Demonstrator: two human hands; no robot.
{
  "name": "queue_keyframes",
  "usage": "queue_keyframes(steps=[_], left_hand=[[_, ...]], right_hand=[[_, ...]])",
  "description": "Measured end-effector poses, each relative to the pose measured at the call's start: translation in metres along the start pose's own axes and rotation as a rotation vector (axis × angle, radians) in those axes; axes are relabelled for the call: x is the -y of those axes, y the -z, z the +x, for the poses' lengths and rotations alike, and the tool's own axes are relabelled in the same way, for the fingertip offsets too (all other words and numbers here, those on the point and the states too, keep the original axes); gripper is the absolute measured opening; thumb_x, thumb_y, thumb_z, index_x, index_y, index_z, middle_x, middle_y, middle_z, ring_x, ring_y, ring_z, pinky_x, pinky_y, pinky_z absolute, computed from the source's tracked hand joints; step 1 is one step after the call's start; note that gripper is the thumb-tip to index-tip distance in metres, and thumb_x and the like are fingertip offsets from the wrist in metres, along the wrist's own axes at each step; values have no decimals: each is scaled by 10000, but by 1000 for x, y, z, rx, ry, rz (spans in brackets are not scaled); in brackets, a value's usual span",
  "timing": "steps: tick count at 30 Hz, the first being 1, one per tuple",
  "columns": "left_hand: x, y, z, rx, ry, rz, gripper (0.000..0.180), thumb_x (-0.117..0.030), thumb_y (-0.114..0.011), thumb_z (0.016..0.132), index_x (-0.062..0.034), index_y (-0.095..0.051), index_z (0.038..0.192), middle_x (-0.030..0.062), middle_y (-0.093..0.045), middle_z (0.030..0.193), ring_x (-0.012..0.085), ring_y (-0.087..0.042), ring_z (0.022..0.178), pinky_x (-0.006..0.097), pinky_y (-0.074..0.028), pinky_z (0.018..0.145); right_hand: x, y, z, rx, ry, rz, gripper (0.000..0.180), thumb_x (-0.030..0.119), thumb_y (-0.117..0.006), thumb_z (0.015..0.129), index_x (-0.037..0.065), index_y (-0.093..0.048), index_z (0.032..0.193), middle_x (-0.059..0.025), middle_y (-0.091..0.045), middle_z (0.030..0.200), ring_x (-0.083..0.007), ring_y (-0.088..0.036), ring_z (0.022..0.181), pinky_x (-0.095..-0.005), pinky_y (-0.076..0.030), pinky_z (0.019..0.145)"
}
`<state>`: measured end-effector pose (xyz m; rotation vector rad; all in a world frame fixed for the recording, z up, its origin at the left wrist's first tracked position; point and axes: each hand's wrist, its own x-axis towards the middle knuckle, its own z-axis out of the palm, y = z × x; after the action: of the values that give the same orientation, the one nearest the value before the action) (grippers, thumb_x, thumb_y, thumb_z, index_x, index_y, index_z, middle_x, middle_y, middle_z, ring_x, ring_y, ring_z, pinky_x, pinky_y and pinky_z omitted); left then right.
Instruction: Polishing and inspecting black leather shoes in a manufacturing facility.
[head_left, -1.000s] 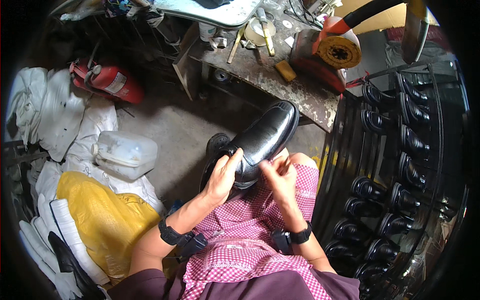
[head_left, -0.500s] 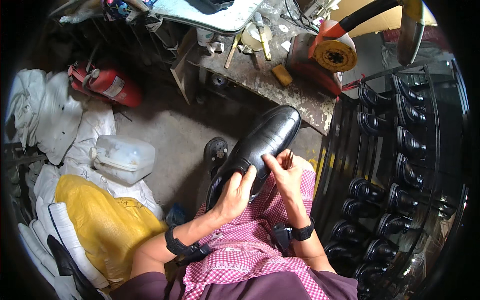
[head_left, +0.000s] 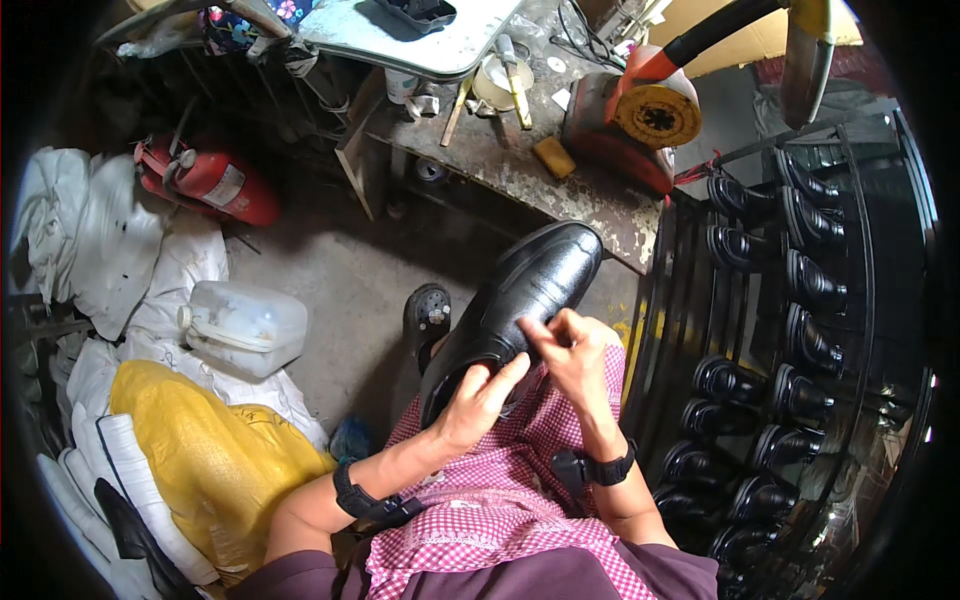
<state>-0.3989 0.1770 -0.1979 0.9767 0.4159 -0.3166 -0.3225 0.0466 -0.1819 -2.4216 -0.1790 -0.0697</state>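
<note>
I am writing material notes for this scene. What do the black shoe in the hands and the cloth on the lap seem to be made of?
The black dress shoe looks like polished leather, possibly synthetic: smooth and glossy, with light reflecting off the toe. The pink-and-white checked cloth looks like woven cotton: matte, with soft folds.

Bright daylight from above, glare on glossy leather, dark bent fisheye rim.

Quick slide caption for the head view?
Both hands, left hand and right hand, hold a black shoe over a checked apron.
</note>
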Motion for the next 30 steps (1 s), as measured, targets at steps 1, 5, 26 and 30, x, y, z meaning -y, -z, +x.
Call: queue_keyframes(steps=[1,5,26,30], left_hand=[[0,1,2,31,25,-98,277,-218,-544,873,26,-597,994,21,-569,899,81,-515,810,234,-424,703],[-7,3,9,29,81,-260,393,-285,-489,896,14,-495,1151,33,-565,1002,87,-528,900,230,-428,788],[-34,19,15,109,145,-458,481,-385,-380,914,-17,-437,1219,80,-539,1132,143,-525,1021,296,-409,899],[-33,20,18,92,155,-470,492,-394,-377,917,-18,-432,1229,89,-536,1155,144,-533,1024,295,-411,901]], right_hand=[[2,2,-2,44,66,-16,372,242,-752,684,11,-493,550,-96,-451,444,-137,-429,393,-301,-364,409],[-6,5,9,-71,-325,21,334,228,-733,719,14,-517,581,-64,-475,466,-85,-420,441,-278,-360,426],[-14,-23,-24,17,-352,484,288,177,-712,756,36,-511,607,54,-449,537,-32,-389,490,-197,-310,452],[-14,-22,-26,26,-409,531,279,184,-712,757,43,-524,607,53,-450,531,-25,-381,487,-188,-307,457]])
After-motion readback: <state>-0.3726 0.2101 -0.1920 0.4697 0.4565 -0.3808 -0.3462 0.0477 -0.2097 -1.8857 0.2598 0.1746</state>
